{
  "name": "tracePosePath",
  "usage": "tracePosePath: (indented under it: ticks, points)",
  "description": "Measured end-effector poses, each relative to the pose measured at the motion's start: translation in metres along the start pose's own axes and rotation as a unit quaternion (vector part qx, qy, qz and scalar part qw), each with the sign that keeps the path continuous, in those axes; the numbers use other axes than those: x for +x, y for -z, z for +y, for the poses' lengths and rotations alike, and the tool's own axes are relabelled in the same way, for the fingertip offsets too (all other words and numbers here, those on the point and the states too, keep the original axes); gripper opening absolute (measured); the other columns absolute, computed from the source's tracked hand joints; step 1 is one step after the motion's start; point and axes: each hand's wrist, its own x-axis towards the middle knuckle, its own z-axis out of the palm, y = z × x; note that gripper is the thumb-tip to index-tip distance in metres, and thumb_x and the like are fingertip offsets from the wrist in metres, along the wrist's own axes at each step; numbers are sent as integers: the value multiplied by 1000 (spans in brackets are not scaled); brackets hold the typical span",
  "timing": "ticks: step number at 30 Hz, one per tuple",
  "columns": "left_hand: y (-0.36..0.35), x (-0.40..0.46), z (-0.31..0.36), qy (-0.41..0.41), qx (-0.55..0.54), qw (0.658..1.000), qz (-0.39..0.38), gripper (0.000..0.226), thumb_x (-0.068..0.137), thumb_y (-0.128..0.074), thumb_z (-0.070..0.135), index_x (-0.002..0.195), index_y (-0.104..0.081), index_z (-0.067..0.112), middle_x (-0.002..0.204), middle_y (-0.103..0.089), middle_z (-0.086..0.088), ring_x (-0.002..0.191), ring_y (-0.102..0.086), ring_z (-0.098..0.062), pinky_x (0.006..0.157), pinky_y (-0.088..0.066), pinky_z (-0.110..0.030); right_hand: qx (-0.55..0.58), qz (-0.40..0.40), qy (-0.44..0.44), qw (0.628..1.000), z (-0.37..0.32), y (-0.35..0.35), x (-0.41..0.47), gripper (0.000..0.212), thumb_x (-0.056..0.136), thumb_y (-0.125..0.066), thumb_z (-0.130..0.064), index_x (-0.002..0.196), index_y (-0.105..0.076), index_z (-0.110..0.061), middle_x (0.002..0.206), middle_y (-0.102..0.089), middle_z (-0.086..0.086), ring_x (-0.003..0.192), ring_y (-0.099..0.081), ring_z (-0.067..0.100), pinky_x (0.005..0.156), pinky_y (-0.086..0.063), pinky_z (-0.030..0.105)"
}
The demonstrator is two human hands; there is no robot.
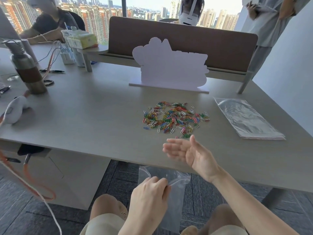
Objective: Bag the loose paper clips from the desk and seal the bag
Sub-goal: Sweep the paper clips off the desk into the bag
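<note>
A pile of coloured paper clips (176,116) lies spread on the grey desk (101,116), right of centre. My left hand (150,192) is below the desk's front edge, pinching the top rim of a clear plastic bag (174,199) that hangs down over my lap. My right hand (189,153) hovers over the desk just in front of the pile, fingers apart and blurred, palm turned leftward. Nothing is in it.
A stack of clear bags (245,116) lies on the desk at the right. A white cut-out sign (171,65) stands behind the clips. A metal bottle (28,68), cables and a white plush toy (15,109) are at the left. People sit and stand beyond the divider.
</note>
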Motion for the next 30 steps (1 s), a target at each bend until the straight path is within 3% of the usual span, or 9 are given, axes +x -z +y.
tracePosePath:
  ticks: [2, 5, 8, 11, 16, 19, 25, 30]
  points:
    - [0, 1, 1, -2, 2, 1000, -2, 30, 76, -60, 38, 59, -42, 21, 52, -44, 8, 51, -48, -13, 37, -32, -25, -56, 123, 42, 990, -9, 21, 9, 64, 94, -41, -53, 129, -62, -4, 130, -67, 14, 124, -62, 30, 111, -43, 49]
    - [-3, 2, 2, -21, 8, 1000, -10, 31, 77, -56, 41, 58, -44, 21, 53, -44, 8, 50, -47, -11, 38, -29, -24, -220, 289, 43, 931, -20, 65, 28, 43, 97, -51, -46, 127, -65, -18, 132, -66, -1, 126, -59, 14, 114, -39, 42]
    - [-6, 3, 3, -55, 15, 998, -25, 31, 79, -49, 44, 57, -47, 22, 53, -44, 9, 50, -45, -9, 40, -24, -20, -359, 339, -25, 869, -23, 117, 54, 51, 101, -45, -43, 142, -52, -15, 149, -50, 5, 141, -42, 18, 114, -30, 31]
    - [-11, 5, 4, -76, 13, 997, -27, 31, 79, -49, 44, 58, -48, 21, 54, -45, 9, 51, -47, -10, 40, -25, -21, -415, 344, -103, 836, -20, 158, 77, 69, 96, -37, -58, 152, -36, -17, 163, -26, 7, 151, -20, 19, 121, -16, 42]
    - [-16, 11, 7, -79, -2, 997, -12, 26, 79, -49, 39, 59, -49, 22, 55, -48, 9, 50, -48, -12, 38, -29, -21, -488, 287, -157, 809, -19, 179, 109, 74, 97, -23, -65, 157, -23, -22, 167, -13, 4, 155, -5, 19, 122, -4, 42]
    - [-18, 12, 8, -76, -5, 997, -17, 26, 79, -49, 39, 59, -50, 23, 55, -48, 9, 50, -48, -12, 40, -28, -20, -506, 216, -130, 825, -17, 166, 118, 69, 99, -18, -64, 156, -23, -25, 166, -16, -3, 154, -8, 15, 123, -1, 40]
    - [-18, 10, 10, -56, -13, 998, -37, 27, 81, -50, 42, 61, -51, 23, 57, -48, 8, 53, -50, -11, 39, -34, -24, -489, 172, -87, 851, -9, 105, 99, 68, 99, -15, -64, 153, -30, -26, 163, -22, -10, 153, -12, 14, 123, -4, 44]
    - [-10, 11, 14, -46, -7, 998, -32, 28, 82, -48, 40, 60, -48, 22, 55, -47, 8, 52, -48, -12, 41, -29, -24, -461, 152, -68, 872, 3, 52, 71, 68, 101, -11, -60, 154, -30, -23, 164, -22, -6, 153, -9, 10, 122, 1, 32]
